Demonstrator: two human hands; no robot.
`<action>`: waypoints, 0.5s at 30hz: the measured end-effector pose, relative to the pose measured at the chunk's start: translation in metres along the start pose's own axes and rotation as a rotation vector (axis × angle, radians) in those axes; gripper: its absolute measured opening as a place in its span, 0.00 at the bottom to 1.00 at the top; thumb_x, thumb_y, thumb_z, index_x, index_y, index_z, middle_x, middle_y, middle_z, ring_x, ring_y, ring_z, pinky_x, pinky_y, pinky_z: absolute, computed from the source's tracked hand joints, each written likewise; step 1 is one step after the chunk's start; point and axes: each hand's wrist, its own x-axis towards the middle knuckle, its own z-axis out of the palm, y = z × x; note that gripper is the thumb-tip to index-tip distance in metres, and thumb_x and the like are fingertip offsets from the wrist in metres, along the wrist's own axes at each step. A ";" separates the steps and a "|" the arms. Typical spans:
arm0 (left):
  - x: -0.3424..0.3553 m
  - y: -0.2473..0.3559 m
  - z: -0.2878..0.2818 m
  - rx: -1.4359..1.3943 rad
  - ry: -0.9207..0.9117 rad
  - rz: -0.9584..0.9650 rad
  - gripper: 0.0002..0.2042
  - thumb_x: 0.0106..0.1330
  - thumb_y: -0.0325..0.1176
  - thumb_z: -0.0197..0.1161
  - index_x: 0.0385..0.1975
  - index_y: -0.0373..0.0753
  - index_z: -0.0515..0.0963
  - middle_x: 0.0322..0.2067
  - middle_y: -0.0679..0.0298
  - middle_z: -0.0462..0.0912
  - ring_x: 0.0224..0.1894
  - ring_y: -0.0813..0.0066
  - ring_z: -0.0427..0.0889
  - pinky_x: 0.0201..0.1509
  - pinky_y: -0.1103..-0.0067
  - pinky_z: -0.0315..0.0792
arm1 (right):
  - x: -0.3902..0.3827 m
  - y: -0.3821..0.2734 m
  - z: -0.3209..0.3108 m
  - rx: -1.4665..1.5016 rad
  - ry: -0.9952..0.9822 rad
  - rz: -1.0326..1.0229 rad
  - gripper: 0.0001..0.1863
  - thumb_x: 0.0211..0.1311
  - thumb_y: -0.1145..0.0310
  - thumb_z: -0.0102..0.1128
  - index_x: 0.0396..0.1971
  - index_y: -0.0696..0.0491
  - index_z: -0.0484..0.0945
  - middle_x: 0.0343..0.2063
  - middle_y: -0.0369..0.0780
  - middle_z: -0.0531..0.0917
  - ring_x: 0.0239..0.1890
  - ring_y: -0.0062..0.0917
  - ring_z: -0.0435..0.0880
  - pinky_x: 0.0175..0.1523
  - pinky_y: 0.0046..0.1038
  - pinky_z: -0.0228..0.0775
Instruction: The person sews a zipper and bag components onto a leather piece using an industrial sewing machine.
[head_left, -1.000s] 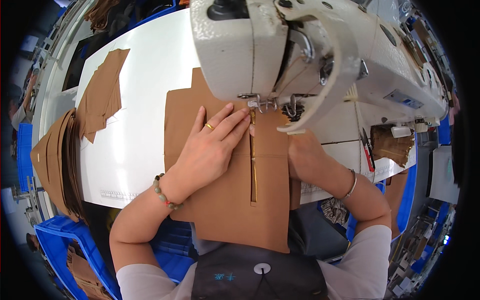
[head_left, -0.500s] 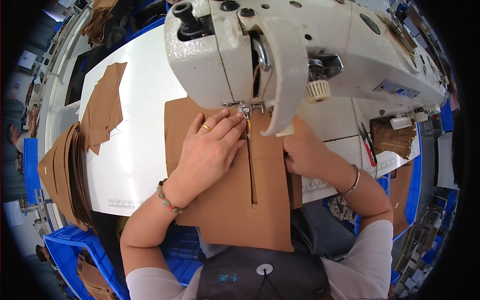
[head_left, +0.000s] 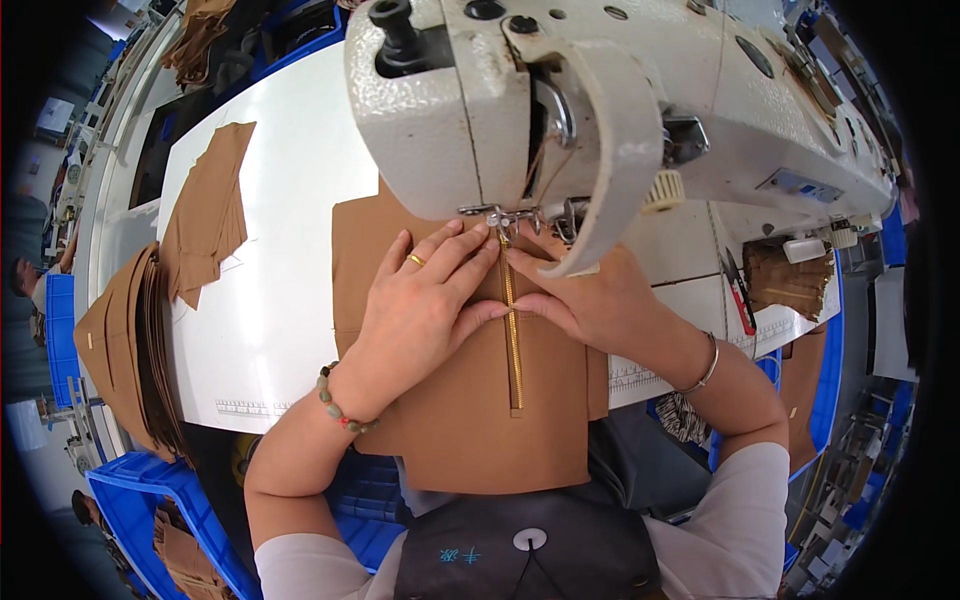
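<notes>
A brown fabric panel (head_left: 450, 430) lies under the sewing machine (head_left: 640, 110) and hangs over the table's front edge. In its long narrow slot shows a gold-toothed zipper (head_left: 515, 365), running down from the presser foot (head_left: 503, 222). Flat on the panel, left of the zipper, rests my left hand (head_left: 425, 300) with fingers stretched toward the foot. My right hand (head_left: 595, 300) presses the panel from the right, thumb and forefinger apart at the zipper; the machine's curved guard hides part of its other fingers. Both thumb tips meet over the zipper.
Brown cut pieces (head_left: 212, 215) lie on the white table (head_left: 290, 130), and a folded stack (head_left: 125, 350) drapes over its left edge. Red-handled snips (head_left: 740, 300) lie at right beside a small brown pile (head_left: 790, 275). Blue bins (head_left: 180, 500) stand below.
My right hand has come from the panel's right edge to the zipper, beside my left hand. The zipper's gold teeth now show along the slot. The panel lies straighter, its lower edge shifted slightly right.
</notes>
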 end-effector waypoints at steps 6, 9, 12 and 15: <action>-0.001 0.005 0.002 -0.008 0.065 0.004 0.30 0.60 0.47 0.72 0.60 0.37 0.80 0.59 0.57 0.81 0.64 0.55 0.78 0.68 0.58 0.67 | -0.004 0.005 0.003 -0.028 -0.014 0.004 0.24 0.53 0.53 0.74 0.45 0.53 0.85 0.41 0.43 0.82 0.58 0.40 0.78 0.72 0.47 0.63; -0.001 0.008 0.004 0.010 0.066 -0.009 0.31 0.60 0.47 0.73 0.61 0.37 0.79 0.59 0.57 0.81 0.64 0.56 0.78 0.67 0.59 0.68 | -0.003 0.005 0.001 -0.027 -0.034 0.005 0.24 0.54 0.54 0.74 0.46 0.53 0.85 0.42 0.42 0.82 0.58 0.39 0.78 0.72 0.46 0.63; -0.001 0.008 0.007 -0.004 0.069 -0.021 0.30 0.60 0.47 0.73 0.60 0.37 0.79 0.60 0.58 0.81 0.65 0.57 0.77 0.66 0.60 0.69 | -0.002 0.002 -0.004 -0.036 -0.042 0.010 0.24 0.54 0.54 0.73 0.47 0.53 0.85 0.42 0.42 0.82 0.58 0.39 0.78 0.72 0.46 0.63; -0.002 0.006 0.007 -0.016 0.032 -0.050 0.29 0.64 0.51 0.68 0.61 0.39 0.79 0.64 0.63 0.77 0.68 0.60 0.73 0.67 0.48 0.70 | 0.000 0.001 -0.007 -0.057 -0.061 0.022 0.23 0.55 0.54 0.73 0.46 0.52 0.85 0.42 0.41 0.82 0.57 0.38 0.78 0.72 0.46 0.63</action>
